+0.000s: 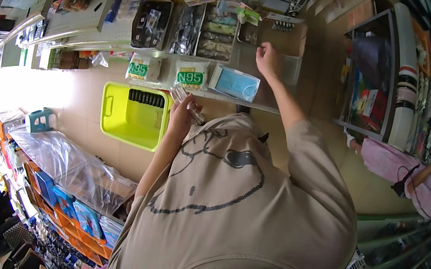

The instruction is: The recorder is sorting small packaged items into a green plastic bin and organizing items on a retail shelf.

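Note:
My left hand (183, 113) grips a clear plastic-wrapped package (186, 103) just in front of the lower shelf edge. Over the right part of the shelf is my right hand (268, 60), fingers curled, near an open cardboard box (291, 40); whether it holds something small cannot be told. Left of that box, eyeglasses in clear wrap fill a divided tray (217, 36). Along the shelf's front lie a box of blue face masks (236, 84) and two bags marked N95, one in the middle (191, 75) and one further left (144, 68).
A yellow-green plastic bin (133, 116) with a row of black items stands on the floor by my left arm. A plastic-covered stand (72, 170) and a teal stool (39, 120) are at lower left. Another person in pink (390, 163) is at the right, beside a shelf rack (373, 75).

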`<move>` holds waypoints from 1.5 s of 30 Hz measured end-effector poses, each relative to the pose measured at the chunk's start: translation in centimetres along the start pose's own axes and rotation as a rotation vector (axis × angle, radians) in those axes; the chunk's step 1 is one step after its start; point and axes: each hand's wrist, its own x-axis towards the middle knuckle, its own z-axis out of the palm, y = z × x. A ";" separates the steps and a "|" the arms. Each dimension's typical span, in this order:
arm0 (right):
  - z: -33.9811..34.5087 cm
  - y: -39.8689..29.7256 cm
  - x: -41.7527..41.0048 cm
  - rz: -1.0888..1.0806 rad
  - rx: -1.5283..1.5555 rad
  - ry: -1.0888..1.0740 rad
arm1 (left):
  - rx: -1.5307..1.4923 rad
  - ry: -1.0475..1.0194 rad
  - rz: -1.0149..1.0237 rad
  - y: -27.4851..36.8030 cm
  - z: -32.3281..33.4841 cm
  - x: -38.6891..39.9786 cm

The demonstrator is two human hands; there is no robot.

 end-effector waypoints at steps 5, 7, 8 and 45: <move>2.2 -0.9 6.6 0.197 -0.342 -0.272 | -0.058 0.017 0.024 -0.3 -1.4 -0.8; 3.2 -1.2 8.0 0.251 -0.320 -0.310 | -0.086 0.047 0.043 -0.4 -1.6 -1.4; 3.8 -1.2 8.6 0.315 -0.301 -0.343 | -0.095 0.053 0.051 -0.5 -1.6 -1.7; 0.7 5.9 5.2 0.424 0.184 0.099 | 0.015 0.019 -0.091 1.9 -3.0 0.0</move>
